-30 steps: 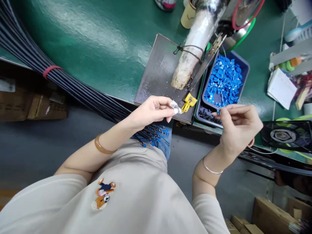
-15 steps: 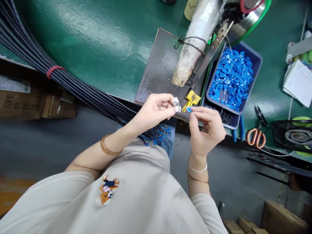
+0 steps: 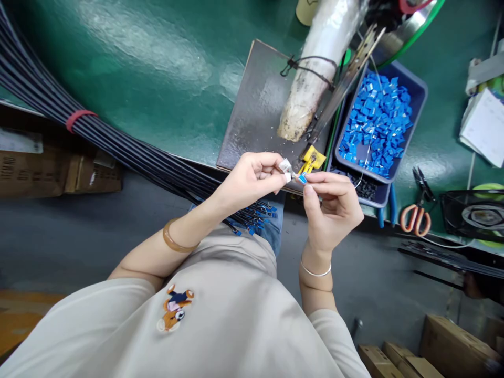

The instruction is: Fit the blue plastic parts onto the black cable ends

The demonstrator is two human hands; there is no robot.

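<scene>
My left hand (image 3: pixel 260 173) is closed in a pinch, with a small white tag-like piece (image 3: pixel 285 166) at its fingertips. Thin wire ends seem to stick out from this pinch, too small to make out well. Between the thumb and forefinger of my right hand (image 3: pixel 333 202) is a small blue connector (image 3: pixel 302 178), facing the left fingertips. The two pinches almost meet, just in front of a yellow tool part (image 3: pixel 314 158) on the dark board (image 3: pixel 252 105). Below my left hand, black cables (image 3: pixel 157 167) end in several blue connectors (image 3: pixel 255 218) near my lap.
A grey bin (image 3: pixel 419 100) of loose blue connectors stands on the green table (image 3: pixel 157 63), partly over another bin with small black parts (image 3: pixel 364 186). Orange-handled scissors (image 3: pixel 415 218) and a black fan (image 3: pixel 478 215) lie right. A wrapped white post (image 3: pixel 311 79) rises behind the board.
My right hand has moved slightly left, bringing the blue connector closer to the left fingertips and tilting it. My left hand has hardly moved; the view has shifted a little.
</scene>
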